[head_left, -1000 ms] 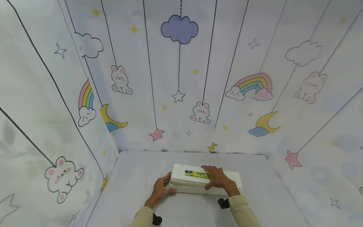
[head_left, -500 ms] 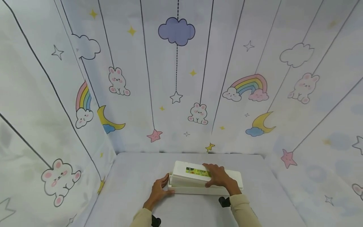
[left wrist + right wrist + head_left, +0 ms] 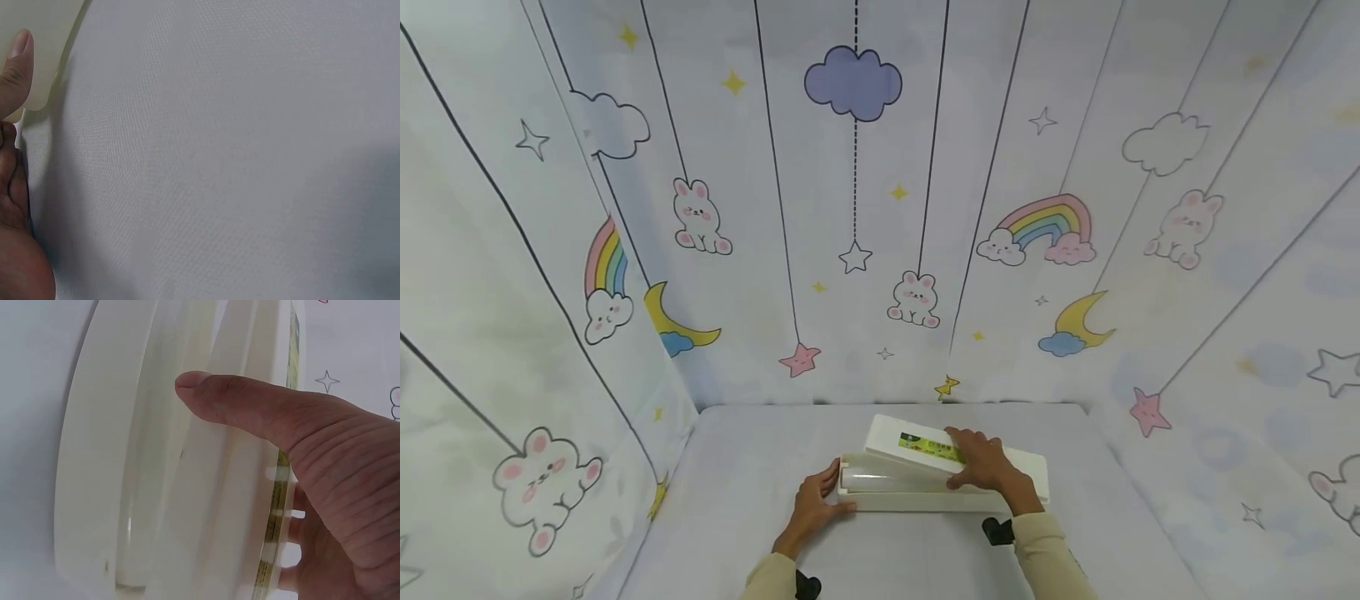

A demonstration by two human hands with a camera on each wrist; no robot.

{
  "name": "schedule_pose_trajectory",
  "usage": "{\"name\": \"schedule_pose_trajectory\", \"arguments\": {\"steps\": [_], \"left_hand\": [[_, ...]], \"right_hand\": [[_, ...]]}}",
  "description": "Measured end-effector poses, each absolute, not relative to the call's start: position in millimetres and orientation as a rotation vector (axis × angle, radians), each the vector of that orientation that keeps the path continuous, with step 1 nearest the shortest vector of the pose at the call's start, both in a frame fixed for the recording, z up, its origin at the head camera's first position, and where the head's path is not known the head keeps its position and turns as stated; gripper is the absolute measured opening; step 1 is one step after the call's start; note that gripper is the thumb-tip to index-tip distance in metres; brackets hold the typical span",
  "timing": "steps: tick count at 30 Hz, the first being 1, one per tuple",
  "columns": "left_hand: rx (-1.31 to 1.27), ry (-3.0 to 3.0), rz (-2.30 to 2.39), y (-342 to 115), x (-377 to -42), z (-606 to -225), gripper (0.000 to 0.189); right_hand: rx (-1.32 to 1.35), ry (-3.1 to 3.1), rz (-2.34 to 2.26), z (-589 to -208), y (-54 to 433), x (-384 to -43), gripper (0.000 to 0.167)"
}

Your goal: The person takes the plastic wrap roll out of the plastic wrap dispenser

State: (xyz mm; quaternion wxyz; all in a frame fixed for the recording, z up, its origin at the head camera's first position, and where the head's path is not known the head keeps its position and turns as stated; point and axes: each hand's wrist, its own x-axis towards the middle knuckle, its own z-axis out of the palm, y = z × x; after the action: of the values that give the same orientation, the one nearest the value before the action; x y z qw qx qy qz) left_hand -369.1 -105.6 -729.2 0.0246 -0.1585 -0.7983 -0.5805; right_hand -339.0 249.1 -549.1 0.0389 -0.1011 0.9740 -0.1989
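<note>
A long white box (image 3: 925, 502) lies on the table, its lid (image 3: 887, 437) raised and skewed at the left end. A green-and-yellow label (image 3: 917, 444) is on the lid. In the uncovered left part shows a shiny, clear-wrapped roll, apparently cling film (image 3: 876, 479). My left hand (image 3: 811, 502) holds the box's left end, thumb at the front and fingers behind; the left wrist view catches only its edge. From above, my right hand (image 3: 988, 465) grips the lid across its width. In the right wrist view, the right thumb (image 3: 231, 400) lies along the lid's near side.
The box rests on a white cloth-covered table (image 3: 760, 450). Behind it rises a white curtain (image 3: 865, 333) printed with clouds, rabbits and stars, with similar panels on both sides. Black wrist straps (image 3: 997, 531) sit near the beige sleeves (image 3: 1048, 554).
My right hand has lifted the lid's left end and shifted it to the right and back, uncovering the roll. The left hand has kept its hold on the box's left end.
</note>
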Motion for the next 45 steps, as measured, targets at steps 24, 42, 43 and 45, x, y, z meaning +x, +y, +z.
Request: {"name": "schedule_pose_trajectory", "arguments": {"steps": [24, 42, 43, 45], "left_hand": [[-0.424, -2.485, -1.843, -102.4, -362.0, -720.5, 0.107], [-0.340, -2.480, -1.849, -99.0, -362.2, -730.4, 0.111], [-0.331, -2.485, -1.840, -98.7, -361.8, -729.5, 0.110], [-0.344, -2.496, -1.802, -98.2, -360.6, -726.7, 0.108]], "right_hand": [[-0.083, 3.095, -0.562, -551.1, 299.0, -326.8, 0.101], [0.095, 3.166, -0.532, -553.7, 332.1, -304.9, 0.103], [0.092, 3.170, -0.528, -554.6, 334.4, -304.6, 0.103], [0.109, 3.169, -0.541, -555.7, 338.2, -303.1, 0.102]]}}
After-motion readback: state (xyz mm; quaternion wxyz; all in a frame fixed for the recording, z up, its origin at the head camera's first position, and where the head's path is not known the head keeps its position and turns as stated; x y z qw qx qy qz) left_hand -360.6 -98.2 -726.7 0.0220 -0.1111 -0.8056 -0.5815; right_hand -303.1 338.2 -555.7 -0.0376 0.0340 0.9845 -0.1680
